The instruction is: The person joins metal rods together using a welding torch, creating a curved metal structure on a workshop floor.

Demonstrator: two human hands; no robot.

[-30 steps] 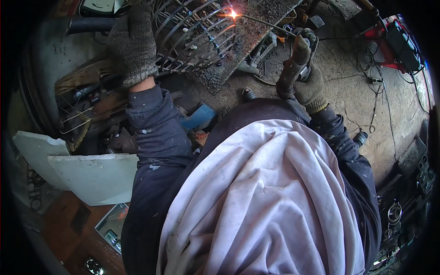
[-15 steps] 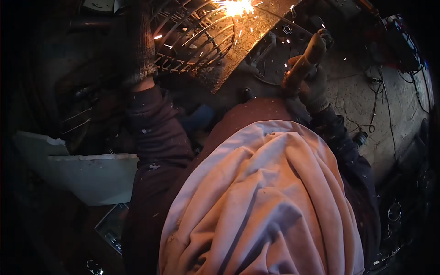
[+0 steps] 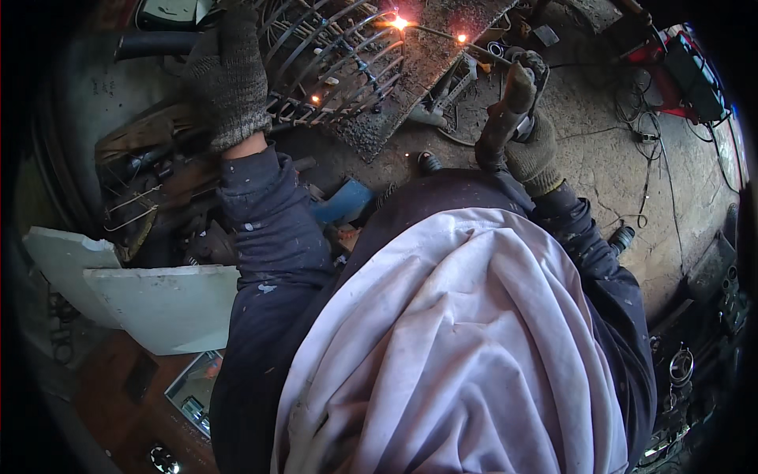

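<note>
My right hand (image 3: 535, 154), in a grey knitted glove, is closed around the worn brown handle of a welding electrode holder (image 3: 505, 118). From its head a thin electrode (image 3: 491, 55) points up and left, with an orange glow near its far end. A second, brighter glow sits at the edge of a curved metal bar grille (image 3: 339, 59). My left hand (image 3: 229, 87), gloved alike, is at the grille's left side; its fingertips are dark and partly lost, so their grip does not show. Under the grille lies a rough, crusted metal plate (image 3: 379, 130).
White broken boards (image 3: 162, 308) lean at the left, below a heap of scrap (image 3: 181, 178). A red and black machine (image 3: 683, 75) stands at the far right, with cables (image 3: 649, 158) trailing on the concrete floor. A blue piece (image 3: 347, 199) lies near my legs.
The bright arc and flying sparks have died to small glowing spots, and the scene looks lighter. The electrode holder has shifted slightly left and down. My left hand stays at about the same place.
</note>
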